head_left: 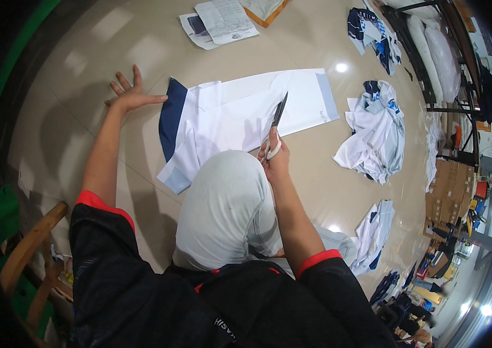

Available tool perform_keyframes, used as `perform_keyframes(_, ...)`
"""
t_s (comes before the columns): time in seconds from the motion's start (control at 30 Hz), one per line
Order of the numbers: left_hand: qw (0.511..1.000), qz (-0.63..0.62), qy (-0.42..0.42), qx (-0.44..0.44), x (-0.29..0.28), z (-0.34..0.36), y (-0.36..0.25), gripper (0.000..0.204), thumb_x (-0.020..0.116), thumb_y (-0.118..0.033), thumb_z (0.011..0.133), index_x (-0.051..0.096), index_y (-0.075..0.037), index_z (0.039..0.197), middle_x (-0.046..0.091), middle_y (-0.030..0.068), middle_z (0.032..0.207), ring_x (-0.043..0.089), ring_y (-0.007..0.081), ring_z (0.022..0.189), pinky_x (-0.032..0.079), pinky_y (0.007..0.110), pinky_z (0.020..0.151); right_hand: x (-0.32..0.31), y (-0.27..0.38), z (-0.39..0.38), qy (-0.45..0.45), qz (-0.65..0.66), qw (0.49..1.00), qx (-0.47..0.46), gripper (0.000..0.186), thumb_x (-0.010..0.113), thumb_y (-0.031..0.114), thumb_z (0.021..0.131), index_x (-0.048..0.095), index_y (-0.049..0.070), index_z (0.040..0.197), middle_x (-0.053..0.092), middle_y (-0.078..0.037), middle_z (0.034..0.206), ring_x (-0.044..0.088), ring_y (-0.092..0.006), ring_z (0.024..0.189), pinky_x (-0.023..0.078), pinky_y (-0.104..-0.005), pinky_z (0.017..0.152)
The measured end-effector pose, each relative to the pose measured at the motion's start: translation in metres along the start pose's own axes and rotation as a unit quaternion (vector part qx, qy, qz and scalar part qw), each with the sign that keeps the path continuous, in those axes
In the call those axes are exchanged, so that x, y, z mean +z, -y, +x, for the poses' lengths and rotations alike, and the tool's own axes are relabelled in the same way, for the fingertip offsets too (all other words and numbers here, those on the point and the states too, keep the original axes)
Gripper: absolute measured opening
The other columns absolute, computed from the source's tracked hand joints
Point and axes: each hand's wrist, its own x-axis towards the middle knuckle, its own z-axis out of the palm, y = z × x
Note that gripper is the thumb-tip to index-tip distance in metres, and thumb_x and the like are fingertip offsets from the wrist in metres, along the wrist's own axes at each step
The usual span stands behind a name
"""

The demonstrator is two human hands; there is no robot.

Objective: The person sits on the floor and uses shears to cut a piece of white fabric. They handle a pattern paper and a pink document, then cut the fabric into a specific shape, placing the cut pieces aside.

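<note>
White fabric pieces [237, 107] lie spread on the tiled floor in front of me, with a curved navy piece [170, 124] at their left end and a pale grey-blue strip [327, 100] at the right end. My left hand [130, 95] is open, its fingers spread apart, and its thumb reaches the upper edge of the navy piece. Scissors with white handles and dark blades [280, 111] are gripped in my right hand [278, 158]. Their blades point away from me over the white fabric, looking nearly closed. My raised knee [222, 203] in light grey trousers hides the near edge of the fabric.
Crumpled white, blue and navy cloth heaps [376, 130] lie along the right. Papers [225, 22] rest at the far side. A wooden frame [31, 246] stands at lower left. Shelving [451, 64] and cardboard boxes [449, 188] line the right, with people farther off at lower right.
</note>
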Motion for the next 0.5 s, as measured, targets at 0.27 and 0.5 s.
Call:
perform_keyframes(0.27,1.0,0.01,0.005,-0.007,0.0,0.002,0.0,0.167,0.077,-0.095,0.053,-0.022,-0.024,0.168,-0.024,0.034,0.17,-0.02,0.058,0.156,0.004,0.09,0.107,0.009,0.021,0.015,-0.009,-0.051,0.998,-0.019,0.05,0.077,0.048,0.098,0.066,0.004,0.118,0.052,0.002,0.069,0.052,-0.0098,0.051,0.041,-0.0272,0.045)
perform_keyframes(0.5,1.0,-0.002,0.001,-0.002,0.003,0.006,0.003,0.165,0.079,-0.092,0.056,-0.023,-0.025,0.168,-0.024,0.0362,0.169,-0.02,0.0608,0.155,0.004,0.088,0.109,0.014,0.01,0.027,-0.023,-0.08,0.995,-0.047,0.057,0.083,0.041,0.094,0.063,-0.001,0.126,0.051,0.002,0.068,0.05,-0.0089,0.051,0.04,-0.0265,0.044)
